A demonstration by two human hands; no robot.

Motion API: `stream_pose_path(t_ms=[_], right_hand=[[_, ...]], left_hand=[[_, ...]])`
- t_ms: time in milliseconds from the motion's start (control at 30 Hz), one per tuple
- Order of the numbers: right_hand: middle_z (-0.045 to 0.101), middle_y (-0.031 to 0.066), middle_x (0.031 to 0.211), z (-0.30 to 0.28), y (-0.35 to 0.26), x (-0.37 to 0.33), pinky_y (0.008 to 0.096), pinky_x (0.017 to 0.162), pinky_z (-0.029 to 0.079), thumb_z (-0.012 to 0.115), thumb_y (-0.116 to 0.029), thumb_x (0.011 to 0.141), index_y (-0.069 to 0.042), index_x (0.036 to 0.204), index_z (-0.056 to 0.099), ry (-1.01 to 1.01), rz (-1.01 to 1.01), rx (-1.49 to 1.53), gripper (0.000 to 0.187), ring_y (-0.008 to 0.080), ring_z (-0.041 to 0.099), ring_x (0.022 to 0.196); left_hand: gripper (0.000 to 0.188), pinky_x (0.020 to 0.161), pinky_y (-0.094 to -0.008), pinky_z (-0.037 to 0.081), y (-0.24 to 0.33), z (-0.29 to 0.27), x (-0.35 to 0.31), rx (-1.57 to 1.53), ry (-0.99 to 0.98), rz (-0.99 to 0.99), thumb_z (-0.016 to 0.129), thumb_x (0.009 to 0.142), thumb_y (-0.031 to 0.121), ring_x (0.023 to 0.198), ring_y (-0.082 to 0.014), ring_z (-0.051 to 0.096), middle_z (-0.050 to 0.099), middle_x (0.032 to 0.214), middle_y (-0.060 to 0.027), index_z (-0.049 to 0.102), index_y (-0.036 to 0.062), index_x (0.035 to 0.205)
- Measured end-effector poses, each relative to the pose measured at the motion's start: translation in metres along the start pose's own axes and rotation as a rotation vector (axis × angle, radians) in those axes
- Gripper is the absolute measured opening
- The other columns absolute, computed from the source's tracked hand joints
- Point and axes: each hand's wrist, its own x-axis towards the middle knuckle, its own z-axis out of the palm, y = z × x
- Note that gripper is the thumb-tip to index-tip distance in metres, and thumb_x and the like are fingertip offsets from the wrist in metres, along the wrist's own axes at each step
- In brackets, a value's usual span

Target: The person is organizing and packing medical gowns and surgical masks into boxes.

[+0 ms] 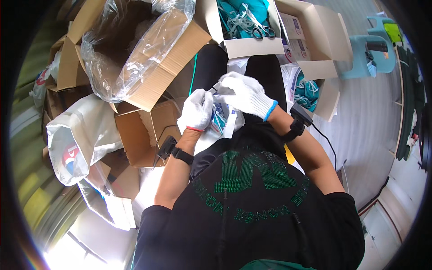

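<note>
Far left of the packet, a white sack (92, 130) sags open; nearer, beyond the packet and to its left, stands a large cardboard box (180, 51) lined with clear plastic. Just left of the packet, the left hand (196, 110), in a white glove, is closed on its upper edge. The packet (219, 120), white and clear with teal showing inside, sits over the person's lap between both hands. It looks light, soft and crinkly, probably slippery under knit gloves and easily creased, so the rim and side edge seem the best holds. To its upper right, the gloved right hand (247, 93) curls narrow over the top; whether its fingertips pinch, I cannot tell. Farther right of the packet, a small box (330, 99) holds teal cloth (307, 93).
</note>
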Motion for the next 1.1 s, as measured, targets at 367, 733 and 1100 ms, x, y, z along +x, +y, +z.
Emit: stream_pose_path(t_ms=[367,733,1100], right_hand=[[0.067,0.0162,0.089,-0.006,-0.010,0.017,0.0459,0.073,0.054,0.064,-0.027,0.088,-0.007,0.093,0.066,-0.162,0.307,-0.083,0.021,0.0362,0.068,0.083],[0.071,0.0136,0.084,0.009,0.000,0.015,0.0389,0.076,0.053,0.068,-0.032,0.087,0.000,0.097,0.071,0.162,0.441,0.267,0.034,0.0266,0.069,0.081],[0.071,0.0100,0.082,-0.001,0.003,-0.001,0.0309,0.070,0.053,0.070,-0.022,0.084,-0.003,0.091,0.072,-0.083,0.791,0.543,0.021,0.0150,0.067,0.075]], left_hand=[[0.036,0.057,-0.0314,0.042,-0.001,-0.005,0.017,-0.014,-0.184,-0.029,0.058,0.098,0.026,0.060,-0.0085,0.043,0.046,0.060,-0.0067,0.055,0.0005,0.072],[0.031,0.066,-0.0432,0.052,0.023,0.012,0.021,0.106,0.071,-0.069,0.062,0.095,0.032,0.072,-0.0344,0.067,0.066,0.078,-0.0181,0.061,0.0039,0.083],[0.034,0.066,-0.0461,0.048,0.050,0.002,0.024,0.199,-0.336,0.066,0.060,0.095,0.035,0.075,-0.0389,0.064,0.063,0.078,-0.0200,0.062,0.0044,0.080]])
